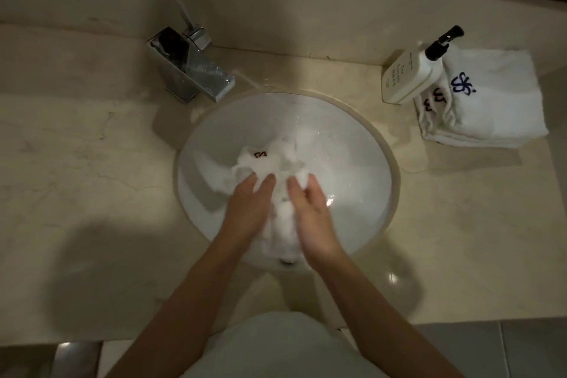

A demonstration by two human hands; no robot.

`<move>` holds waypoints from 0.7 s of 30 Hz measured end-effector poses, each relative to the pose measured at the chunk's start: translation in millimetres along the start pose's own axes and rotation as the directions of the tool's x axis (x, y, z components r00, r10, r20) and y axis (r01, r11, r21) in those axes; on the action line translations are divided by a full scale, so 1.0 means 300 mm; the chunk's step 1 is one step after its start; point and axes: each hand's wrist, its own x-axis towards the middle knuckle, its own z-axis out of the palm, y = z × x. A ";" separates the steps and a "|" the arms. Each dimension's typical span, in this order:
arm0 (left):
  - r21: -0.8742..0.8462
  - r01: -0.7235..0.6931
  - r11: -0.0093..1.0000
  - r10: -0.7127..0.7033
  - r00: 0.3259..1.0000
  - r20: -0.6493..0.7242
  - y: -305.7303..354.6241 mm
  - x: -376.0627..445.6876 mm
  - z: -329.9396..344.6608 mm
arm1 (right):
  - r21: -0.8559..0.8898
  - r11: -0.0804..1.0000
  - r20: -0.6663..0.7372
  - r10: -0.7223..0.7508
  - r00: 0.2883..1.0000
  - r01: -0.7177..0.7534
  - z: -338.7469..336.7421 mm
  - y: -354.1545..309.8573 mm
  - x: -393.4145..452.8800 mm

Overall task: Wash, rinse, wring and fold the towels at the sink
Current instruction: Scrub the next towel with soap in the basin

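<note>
A wet white towel (276,163) with a small dark embroidered mark lies bunched in the round white sink (346,132). My left hand (248,209) and my right hand (310,215) lie side by side on the near part of the towel, palms toward each other with the cloth squeezed between them. The fingers look mostly straight and press into the fabric. The image is slightly blurred around the right hand. A stack of folded white towels (497,104) with blue embroidered logos sits on the counter at the right.
A square chrome faucet (190,67) stands behind the sink at the left, its spout over the rim. A white pump bottle (411,74) with a black top leans against the folded towels. Beige marble counter (92,163) surrounds the basin.
</note>
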 end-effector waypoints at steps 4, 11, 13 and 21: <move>-0.128 0.025 0.991 -0.031 0.999 -0.045 -0.009 -0.060 0.064 | 0.042 0.996 -0.011 0.081 0.997 -0.080 0.127 -0.053 0.136; -0.174 0.028 0.984 -0.046 0.994 -0.100 0.043 0.071 0.040 | -0.441 0.897 0.012 -0.042 0.999 0.043 0.144 -0.027 0.194; -0.057 0.005 0.998 -0.008 0.999 -0.047 0.044 0.031 0.064 | -0.407 0.913 -0.046 -0.059 0.997 0.035 0.100 -0.065 0.249; 0.102 -0.068 0.993 0.074 0.996 -0.056 0.054 0.084 0.014 | -0.421 0.907 -0.063 -0.031 0.998 0.002 0.156 -0.020 0.287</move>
